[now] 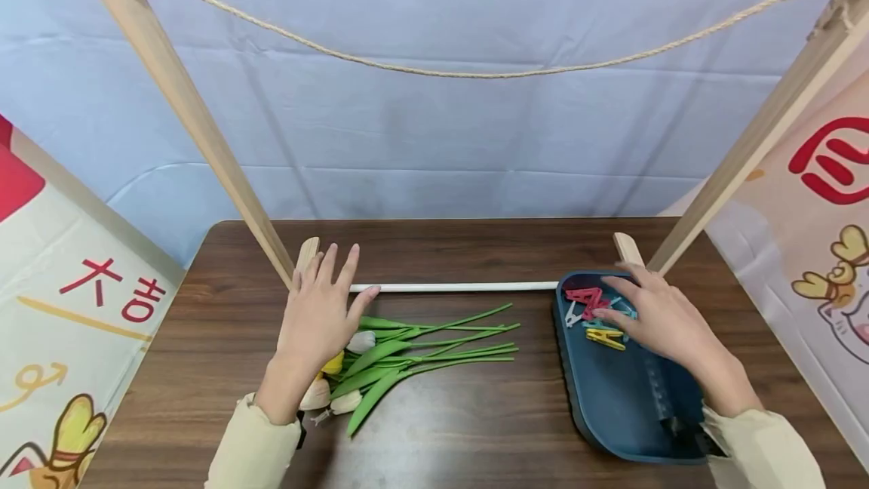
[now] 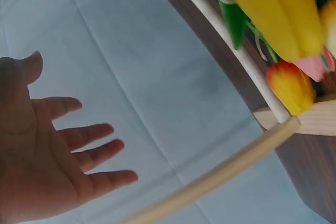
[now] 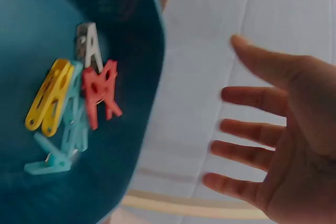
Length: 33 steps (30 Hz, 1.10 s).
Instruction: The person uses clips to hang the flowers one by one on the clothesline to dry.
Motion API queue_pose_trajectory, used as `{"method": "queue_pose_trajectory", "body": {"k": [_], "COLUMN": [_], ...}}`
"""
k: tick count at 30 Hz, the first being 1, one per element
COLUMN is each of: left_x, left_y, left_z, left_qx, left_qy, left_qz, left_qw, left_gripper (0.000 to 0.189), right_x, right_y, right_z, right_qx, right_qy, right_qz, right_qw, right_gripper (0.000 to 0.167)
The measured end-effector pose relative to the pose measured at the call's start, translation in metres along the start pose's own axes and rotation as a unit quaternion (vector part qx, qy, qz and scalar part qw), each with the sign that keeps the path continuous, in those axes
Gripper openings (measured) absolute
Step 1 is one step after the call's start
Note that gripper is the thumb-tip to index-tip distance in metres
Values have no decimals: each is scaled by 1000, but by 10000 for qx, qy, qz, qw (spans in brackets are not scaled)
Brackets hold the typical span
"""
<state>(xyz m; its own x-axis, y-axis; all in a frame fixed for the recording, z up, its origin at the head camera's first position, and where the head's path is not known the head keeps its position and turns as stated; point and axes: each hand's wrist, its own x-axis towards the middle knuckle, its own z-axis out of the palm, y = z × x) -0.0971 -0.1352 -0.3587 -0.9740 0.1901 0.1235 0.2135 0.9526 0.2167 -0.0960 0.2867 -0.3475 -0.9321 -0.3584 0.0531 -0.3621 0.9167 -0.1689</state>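
Note:
My left hand (image 1: pixel 317 317), fingers spread and holding nothing, is over the heads of a bunch of artificial tulips (image 1: pixel 380 361) on the table. A yellow tulip (image 2: pixel 283 14) and a red-and-yellow tulip (image 2: pixel 291 86) show in the left wrist view. The right hand (image 1: pixel 668 323) hovers above the dark blue bin (image 1: pixel 577 398), its fingers apart and loosely bent with nothing in them. Inside lie red clothespins (image 3: pixel 100 90), a yellow clothespin (image 3: pixel 50 97), light blue clothespins (image 3: pixel 55 158) and a white clothespin (image 3: pixel 88 45).
A wooden frame stands behind, with a left post (image 1: pixel 197 119) and a right post (image 1: pixel 753 134). Between their tops sags a twine rope (image 1: pixel 441 74). A white rod (image 1: pixel 462 287) joins the wooden feet low down. Printed cloths hang at both sides.

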Motion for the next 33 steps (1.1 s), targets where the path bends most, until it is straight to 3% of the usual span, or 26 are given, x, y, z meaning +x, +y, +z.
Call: {"method": "queue_pose_trajectory", "body": {"k": [3, 8, 14, 20, 29, 33], "left_x": [-1, -4, -8, -11, -10, -8], "left_y": [-8, -19, -29, -32, -32, -29], "left_z": [1, 3, 3, 5, 13, 15], "left_qx": [-27, -68, -179, -174, -129, -146], "left_qy": [25, 112, 94, 20, 117, 142], "left_qz": [41, 70, -45, -129, -19, 109], "left_qw": [10000, 9999, 9998, 9998, 9998, 9997], "left_gripper": [62, 57, 51, 47, 44, 43], "right_x": [4, 13, 14, 10, 8, 10], "right_y": [11, 30, 44, 50, 53, 50], "right_z": [3, 14, 33, 49, 54, 45], "right_qx": [395, 1094, 1323, 1695, 1673, 1528], "right_qy": [-632, -1814, -2443, -2530, -2336, -2192], "right_qz": [149, 246, 591, 963, 871, 592], "right_qw": [9971, 9770, 9588, 9476, 9539, 9618], "right_gripper": [39, 19, 5, 1, 13, 16]}}
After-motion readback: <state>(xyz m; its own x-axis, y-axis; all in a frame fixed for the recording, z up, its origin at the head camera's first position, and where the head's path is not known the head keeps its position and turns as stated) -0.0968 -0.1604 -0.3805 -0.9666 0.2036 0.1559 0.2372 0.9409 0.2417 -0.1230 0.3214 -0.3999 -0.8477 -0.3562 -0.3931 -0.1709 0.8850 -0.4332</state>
